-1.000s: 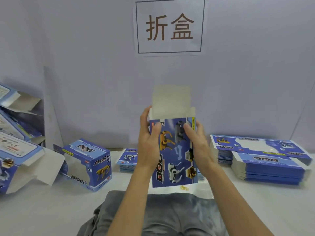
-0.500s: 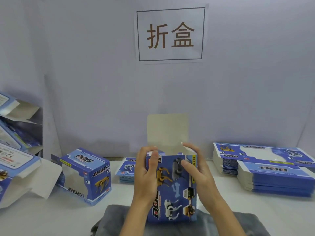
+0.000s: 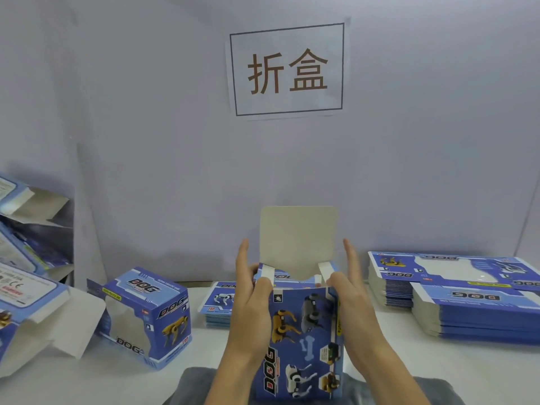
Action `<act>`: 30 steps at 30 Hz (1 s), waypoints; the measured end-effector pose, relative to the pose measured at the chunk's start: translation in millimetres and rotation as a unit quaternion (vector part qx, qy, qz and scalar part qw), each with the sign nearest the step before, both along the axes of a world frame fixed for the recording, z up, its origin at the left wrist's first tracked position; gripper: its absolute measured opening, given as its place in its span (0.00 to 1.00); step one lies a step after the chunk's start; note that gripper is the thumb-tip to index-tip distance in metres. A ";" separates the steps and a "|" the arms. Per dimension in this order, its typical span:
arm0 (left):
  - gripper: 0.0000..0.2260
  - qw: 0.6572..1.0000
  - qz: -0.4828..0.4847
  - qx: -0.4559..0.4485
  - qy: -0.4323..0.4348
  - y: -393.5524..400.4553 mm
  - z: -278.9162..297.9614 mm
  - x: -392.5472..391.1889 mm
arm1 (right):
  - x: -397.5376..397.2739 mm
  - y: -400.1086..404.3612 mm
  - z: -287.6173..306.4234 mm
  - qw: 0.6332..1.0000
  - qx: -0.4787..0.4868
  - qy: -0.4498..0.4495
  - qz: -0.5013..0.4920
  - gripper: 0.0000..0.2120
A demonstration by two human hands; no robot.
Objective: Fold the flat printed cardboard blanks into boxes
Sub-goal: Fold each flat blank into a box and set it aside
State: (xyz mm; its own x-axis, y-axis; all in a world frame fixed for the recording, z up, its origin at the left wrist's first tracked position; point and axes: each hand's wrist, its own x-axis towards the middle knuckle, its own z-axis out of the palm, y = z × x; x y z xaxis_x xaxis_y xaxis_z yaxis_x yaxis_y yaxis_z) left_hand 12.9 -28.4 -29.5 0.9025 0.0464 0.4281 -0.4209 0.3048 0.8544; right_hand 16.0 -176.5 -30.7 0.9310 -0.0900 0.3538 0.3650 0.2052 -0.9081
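Note:
I hold a blue printed box point(image 3: 304, 343) upright at the table's front, its open end up. Robot-dog pictures and the word DOG face me. Its plain grey lid flap point(image 3: 298, 241) stands straight up. My left hand point(image 3: 252, 308) grips the box's upper left side, thumb on the small left side flap. My right hand point(image 3: 352, 305) grips the upper right side, thumb on the right side flap, fingers pointing up. Both side flaps lean inward over the opening.
A folded DOG box point(image 3: 146, 314) lies on the table at left. More opened boxes point(image 3: 26, 302) pile up at the far left. Stacks of flat blanks point(image 3: 470, 299) sit at right, a smaller stack point(image 3: 219, 309) behind my left hand. A paper sign point(image 3: 287, 68) hangs on the wall.
The box has come down from chest height to rest low in front of me. My thumbs have shifted up onto the two small side flaps, which now tilt inward.

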 end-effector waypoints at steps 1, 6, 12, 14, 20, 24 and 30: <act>0.27 1.000 -0.007 -0.001 0.005 1.7 -0.1 0.8 | -3.0 0.9 2.3 1.000 -0.005 -0.005 -0.001 0.29; 0.04 0.999 0.038 -0.005 -0.013 3.6 -2.2 0.1 | -3.6 6.3 5.8 0.999 0.031 -0.019 0.013 0.09; 0.18 0.996 0.011 -0.084 -0.008 9.6 -10.3 -5.2 | -9.9 0.9 -2.2 0.992 0.084 -0.026 0.092 0.15; 0.20 0.998 0.025 -0.057 -0.012 10.7 -10.1 -3.7 | -11.2 3.4 -6.7 0.995 0.052 -0.012 0.084 0.14; 0.14 0.998 0.046 0.018 -0.028 11.5 -12.1 1.0 | -9.3 10.1 -4.2 0.998 0.006 -0.016 0.062 0.18; 0.13 0.998 0.036 0.022 -0.044 10.2 -13.3 1.9 | -7.0 6.3 -6.9 0.998 0.016 -0.039 0.044 0.22; 0.12 0.995 0.051 0.057 -0.057 7.0 -17.3 4.1 | -4.7 4.9 -10.2 0.999 0.016 -0.042 0.026 0.21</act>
